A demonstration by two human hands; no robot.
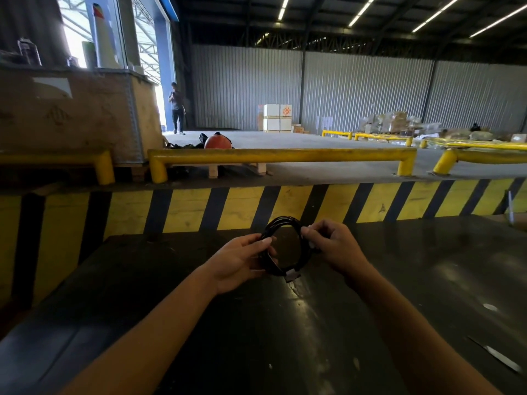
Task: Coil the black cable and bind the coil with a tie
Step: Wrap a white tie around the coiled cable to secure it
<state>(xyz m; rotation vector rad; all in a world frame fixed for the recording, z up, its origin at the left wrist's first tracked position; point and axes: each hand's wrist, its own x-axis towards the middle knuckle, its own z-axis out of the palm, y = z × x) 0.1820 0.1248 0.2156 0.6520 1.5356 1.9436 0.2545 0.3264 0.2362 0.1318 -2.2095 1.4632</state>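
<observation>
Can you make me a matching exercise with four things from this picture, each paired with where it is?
Things:
1. coiled black cable
2. long yellow metal guard rail
3. round orange bag
4. stacked white boxes

Places:
A. against the far corrugated wall
B. on the floor behind the rail
C. between the left hand and right hand
D. above the striped ledge

Pairs: 1-C, 2-D, 3-B, 4-A

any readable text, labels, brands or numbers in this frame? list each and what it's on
No legible words or numbers anywhere.
White stacked boxes: an orange mark, a symbol, not letters.
Wooden crate: faint stamped marks, too blurred to read.
Striped curb: yellow-and-black hazard stripes only.
Cable coil, held by the left hand and right hand: no visible marking.
</observation>
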